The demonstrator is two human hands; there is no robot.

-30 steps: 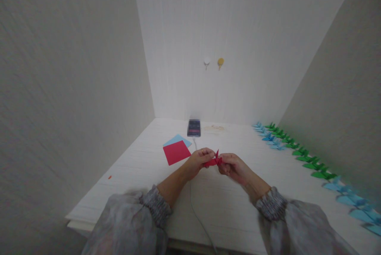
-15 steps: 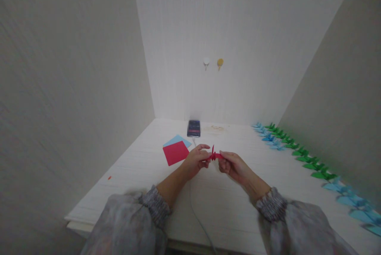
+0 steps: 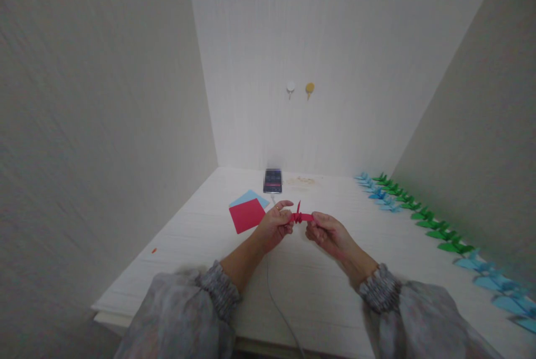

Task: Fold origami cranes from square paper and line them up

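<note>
Between my two hands, above the middle of the white table, is a small folded red paper crane (image 3: 298,217), with one thin point sticking up and its two wings stretched sideways. My left hand (image 3: 274,228) pinches its left end between thumb and fingers, the index finger raised and curved. The right end is pinched by my right hand (image 3: 329,231), thumb on top and the other fingers curled below. Just left of my left hand lies a flat red paper square (image 3: 247,215), partly over a light blue paper sheet (image 3: 250,196).
A phone (image 3: 272,181) stands at the back with a white cable (image 3: 274,297) running toward me. Rows of green paper cranes (image 3: 422,214) and blue paper cranes (image 3: 498,283) line the right side. An orange scrap (image 3: 154,250) lies at left. Walls enclose the table.
My right hand has shifted slightly, and more of the crane's right wing shows between my hands. The crane sits slightly further left and higher. The papers and phone have not moved.
</note>
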